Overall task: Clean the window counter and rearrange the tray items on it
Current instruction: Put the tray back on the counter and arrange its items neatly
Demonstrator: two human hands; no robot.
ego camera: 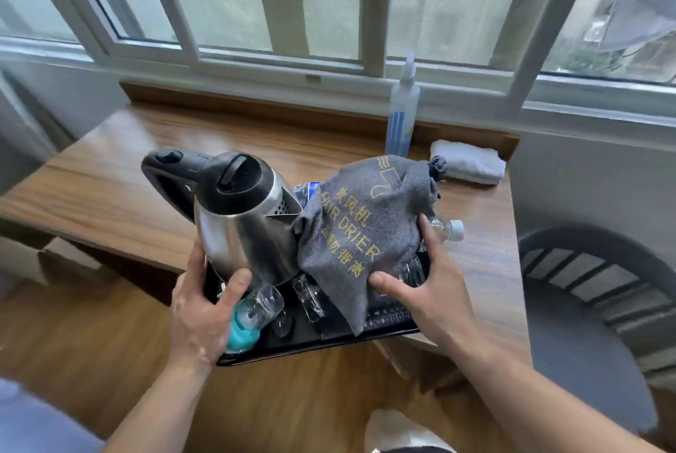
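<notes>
Left hand [201,310] and right hand [420,284] grip the loaded tray [292,353]

Black tray [329,337], at the wooden counter's [109,174] edge, carries steel kettle [241,233], grey drier bag [358,233], bottles [256,310].

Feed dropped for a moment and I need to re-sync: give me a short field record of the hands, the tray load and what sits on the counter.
tray: black, overhanging the near edge of the counter
load: kettle, hair drier bag, water bottles lying flat, glasses
left hand: at tray's left end, thumb and fingers round kettle base
right hand: grips hair drier bag
counter, back right: spray bottle upright, folded white cloth
</notes>
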